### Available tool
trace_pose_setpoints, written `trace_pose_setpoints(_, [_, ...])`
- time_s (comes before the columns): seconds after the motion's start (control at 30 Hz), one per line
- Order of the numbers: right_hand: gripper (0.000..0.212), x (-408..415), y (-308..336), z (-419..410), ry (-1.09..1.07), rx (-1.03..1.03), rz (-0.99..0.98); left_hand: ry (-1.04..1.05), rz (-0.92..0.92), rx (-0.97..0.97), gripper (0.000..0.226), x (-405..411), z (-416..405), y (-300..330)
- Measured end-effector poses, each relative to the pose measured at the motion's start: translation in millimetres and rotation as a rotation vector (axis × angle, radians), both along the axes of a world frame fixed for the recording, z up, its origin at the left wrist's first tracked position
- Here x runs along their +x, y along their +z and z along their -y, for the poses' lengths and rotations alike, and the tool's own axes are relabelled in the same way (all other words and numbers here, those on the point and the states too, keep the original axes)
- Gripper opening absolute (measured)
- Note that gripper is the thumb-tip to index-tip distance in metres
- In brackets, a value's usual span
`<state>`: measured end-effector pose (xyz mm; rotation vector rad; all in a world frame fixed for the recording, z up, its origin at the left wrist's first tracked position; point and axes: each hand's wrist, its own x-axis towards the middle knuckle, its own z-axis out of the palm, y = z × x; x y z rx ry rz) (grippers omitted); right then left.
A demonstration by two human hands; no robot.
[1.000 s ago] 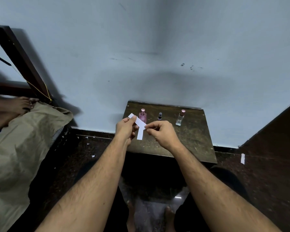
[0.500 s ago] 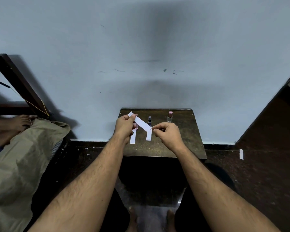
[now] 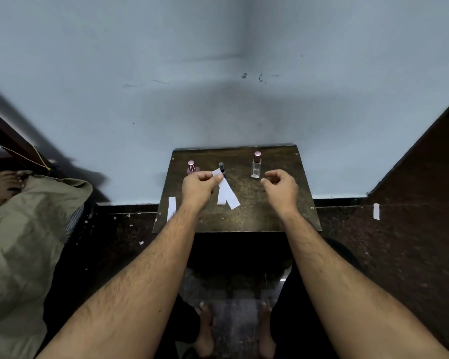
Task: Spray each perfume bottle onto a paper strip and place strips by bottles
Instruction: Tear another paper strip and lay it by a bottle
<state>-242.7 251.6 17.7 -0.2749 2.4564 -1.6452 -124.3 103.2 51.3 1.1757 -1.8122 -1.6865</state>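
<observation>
Left hand pinches two strips, right hand is loosely curled and empty; reaching could topple the clear bottle.

Pale blue wall, dark speckled floor

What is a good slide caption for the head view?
Left hand pinches paper strips before three perfume bottles; right hand holds nothing.

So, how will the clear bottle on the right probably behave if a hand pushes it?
The clear bottle stands tall and narrow on the table, so it probably tips easily. It looks like glass, likely fragile, perhaps slippery. Its square base should not roll.
</observation>
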Motion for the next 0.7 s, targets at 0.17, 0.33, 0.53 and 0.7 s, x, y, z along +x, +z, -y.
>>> trace_pose_setpoints(0.17, [0.028, -26, -23, 12, 0.029, 0.050, 0.024, -0.086, 0.033, -0.039, 0.017, -21, -1, -21])
trace_pose_setpoints(0.33, [0.057, -47, -44, 26, 0.117, 0.093, 0.065, -0.170, 0.078, -0.078, 0.019, -36, -2, -34])
trace_pose_setpoints(0.53, [0.071, -62, -58, 45, 0.141, 0.090, 0.081, -0.155, 0.060, -0.056, 0.011, -42, 1, -44])
trace_pose_setpoints(0.7, [0.056, -69, -60, 54, 0.130, 0.086, 0.021, -0.135, 0.038, -0.071, 0.013, -44, -1, -44])
